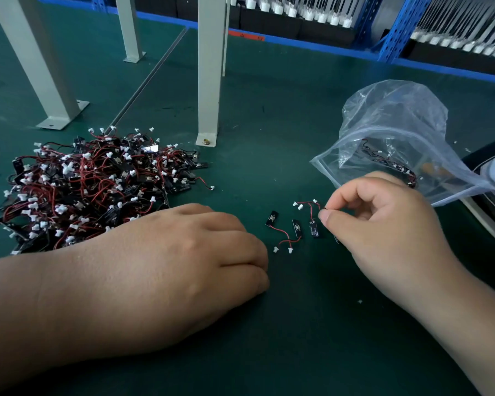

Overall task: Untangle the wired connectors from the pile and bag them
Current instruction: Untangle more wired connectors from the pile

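Between right hand (pixel 383 224) fingertips (pixel 327 217), connector wire (pixel 309 203).

One head-worn wide-angle cam, aimed fwd & down, close above the dark green matted worktable (pixel 297 352); blue perforated metal shelving (pixel 399 27) sits at frame top.

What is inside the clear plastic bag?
A small tangle of wired connectors shows through the plastic bag. The right hand covers its lower edge, so the count is unclear.
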{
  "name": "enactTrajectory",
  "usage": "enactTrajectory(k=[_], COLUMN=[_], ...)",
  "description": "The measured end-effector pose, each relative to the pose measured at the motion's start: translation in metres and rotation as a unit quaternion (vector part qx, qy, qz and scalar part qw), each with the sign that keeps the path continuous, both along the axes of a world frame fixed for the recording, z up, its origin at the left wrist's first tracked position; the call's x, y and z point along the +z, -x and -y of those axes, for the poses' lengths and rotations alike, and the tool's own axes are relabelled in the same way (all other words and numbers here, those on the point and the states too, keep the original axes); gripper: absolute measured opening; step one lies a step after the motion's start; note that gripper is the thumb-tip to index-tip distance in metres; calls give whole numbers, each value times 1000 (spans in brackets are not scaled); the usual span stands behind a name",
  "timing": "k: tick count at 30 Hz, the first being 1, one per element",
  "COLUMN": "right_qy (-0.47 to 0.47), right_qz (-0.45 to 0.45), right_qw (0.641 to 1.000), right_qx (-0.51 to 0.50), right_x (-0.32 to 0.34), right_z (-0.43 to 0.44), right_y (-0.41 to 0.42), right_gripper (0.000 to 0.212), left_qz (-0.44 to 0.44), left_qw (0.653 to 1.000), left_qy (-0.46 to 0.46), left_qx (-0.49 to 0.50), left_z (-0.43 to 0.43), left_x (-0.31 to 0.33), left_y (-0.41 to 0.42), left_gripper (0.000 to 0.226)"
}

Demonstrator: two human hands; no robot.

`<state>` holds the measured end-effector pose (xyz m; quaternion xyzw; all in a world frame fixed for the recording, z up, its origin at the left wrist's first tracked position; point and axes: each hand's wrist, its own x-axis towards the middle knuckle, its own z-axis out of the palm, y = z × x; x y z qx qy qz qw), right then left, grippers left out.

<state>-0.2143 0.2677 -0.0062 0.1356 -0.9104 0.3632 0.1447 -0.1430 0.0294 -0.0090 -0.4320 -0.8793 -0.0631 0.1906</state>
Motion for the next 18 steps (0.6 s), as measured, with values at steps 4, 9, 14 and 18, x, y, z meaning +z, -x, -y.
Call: enactTrajectory(k=[4,9,14,18], right_qy=[-21,-23,-26,-37], right_qz=[12,7,20,23], right_qw=[1000,1000,999,999], right_qx=[-5,-10,-7,9], right_x=[-3,-3,-4,-6], right_z=[0,-1,-2,-3], right_y=[3,5,5,3], right_gripper=[8,18,39,45], left_qz=[-2,8,17,21], left_qw=[1000,997,996,997], left_qy=[4,18,32,32], left_qx=[23,80,80,65], left_z=[1,3,2,1], left_x=[-4,-3,0,1], left_y=[1,0,0,0], left_gripper=[25,38,25,21])
